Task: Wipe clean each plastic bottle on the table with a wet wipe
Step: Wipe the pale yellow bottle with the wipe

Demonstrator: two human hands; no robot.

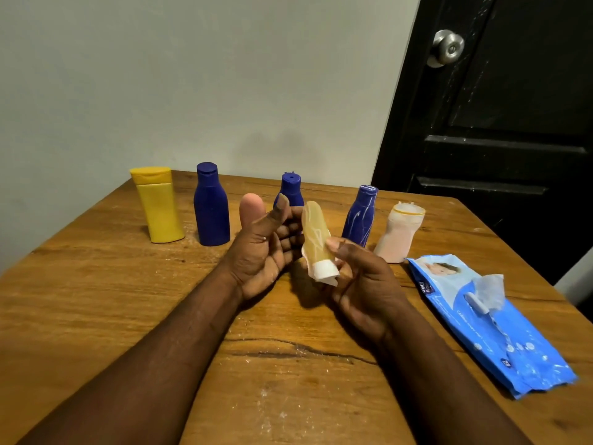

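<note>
- Table [96, 316]: bearing the wipe pack [513, 342], which is lying with its flap lifted.
- Right hand [362, 284]: hovering just left of the pack, pinching the amber bottle [316, 236] between thumb and curled fingers, cap end down.
- Left hand [260, 248]: hanging further left of the pack, fingers relaxed, thumb up, gripping nothing; contact with the bottle unclear.
- Row beyond the pack, all standing: pale bottle [398, 236] nearest, then three blue bottles [211, 210], yellow bottle [158, 207] farthest.
- White wipe [330, 281]: seemingly bunching under the cap.
- Advising: spreading the wipe round the body, turning while stroking base to cap, pinching firmly, wet plastic likely slipping.
</note>
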